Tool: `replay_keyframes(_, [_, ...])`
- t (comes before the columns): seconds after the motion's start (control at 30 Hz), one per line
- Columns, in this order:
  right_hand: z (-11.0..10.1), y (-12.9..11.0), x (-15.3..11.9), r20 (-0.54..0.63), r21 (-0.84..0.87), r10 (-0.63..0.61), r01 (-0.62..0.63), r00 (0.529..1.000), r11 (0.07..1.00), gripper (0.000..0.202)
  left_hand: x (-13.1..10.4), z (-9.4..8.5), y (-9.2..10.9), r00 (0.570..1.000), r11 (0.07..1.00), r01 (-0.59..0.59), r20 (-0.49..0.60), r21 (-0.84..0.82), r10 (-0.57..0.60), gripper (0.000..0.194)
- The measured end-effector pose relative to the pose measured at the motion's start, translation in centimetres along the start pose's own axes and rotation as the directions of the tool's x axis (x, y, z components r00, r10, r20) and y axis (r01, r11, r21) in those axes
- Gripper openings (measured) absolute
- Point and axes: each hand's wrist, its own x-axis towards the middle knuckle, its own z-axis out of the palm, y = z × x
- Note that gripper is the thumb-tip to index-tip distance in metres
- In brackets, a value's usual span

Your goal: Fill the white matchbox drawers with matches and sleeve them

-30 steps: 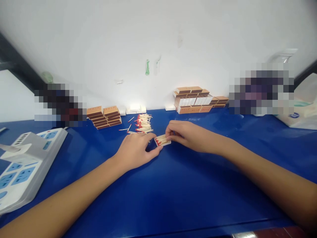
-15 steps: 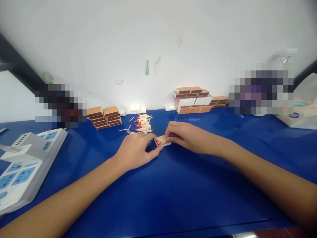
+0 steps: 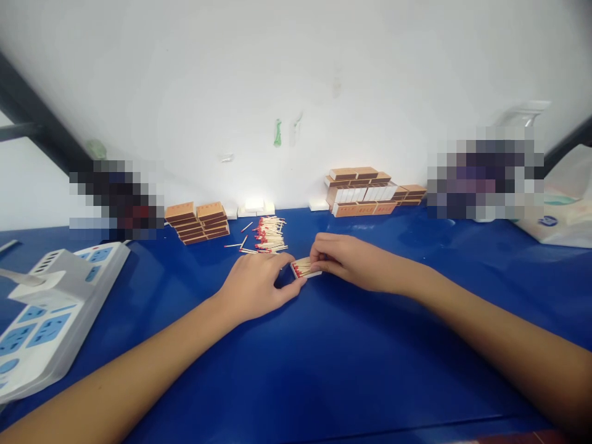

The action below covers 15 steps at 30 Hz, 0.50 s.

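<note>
A small white matchbox tray (image 3: 314, 275) lies on the blue table with matches (image 3: 303, 267) in it, their red heads toward the left. My left hand (image 3: 254, 287) grips the tray's left end between thumb and forefinger. At the tray's right end, my right hand (image 3: 340, 259) is closed in a pinch over the matches, and its fingertips hide part of them. Just beyond my left hand lies a loose heap of matches (image 3: 272, 234), with several strays to its left.
Stacked matchboxes stand at the back left (image 3: 197, 222) and back right (image 3: 363, 191) against the white wall. White trays (image 3: 254, 207) sit between them. A power strip (image 3: 69, 314) is at left; a tissue pack (image 3: 559, 216) lies far right. Two areas are blurred out.
The whole view has shifted slightly, so everything sits a little lower. Both hands stay at the tray, with the right fingertips still on the matches.
</note>
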Motion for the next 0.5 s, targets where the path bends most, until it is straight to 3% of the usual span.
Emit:
replay_keyframes(0.17, [0.3, -0.5, 0.0, -0.021, 0.006, -0.014, 0.014, 1.000, 1.000, 0.021, -0.1, 0.1, -0.1, 1.000, 1.000, -0.022, -0.010, -0.016, 0.022, 0.036])
replay_keyframes(0.27, [-0.2, 0.1, 0.8, -0.128, -0.003, 0.004, -0.004, 0.992, 1.000, 0.022, -0.1, 0.2, -0.2, 0.999, 1.000, -0.024, -0.029, -0.017, 0.024, 0.035])
replay_keyframes(0.37, [-0.9, 1.5, 2.4, -0.289, -0.054, 0.111, -0.132, 0.951, 0.990, 0.017, -0.1, 0.3, -0.3, 0.999, 0.999, -0.028, -0.035, -0.032, 0.026, 0.034])
replay_keyframes(0.5, [-2.0, 3.0, 3.9, -0.330, -0.205, 0.201, -0.278, 0.922, 0.938, 0.013, -0.2, 0.3, -0.4, 0.999, 0.999, -0.025, -0.043, -0.036, 0.023, 0.033])
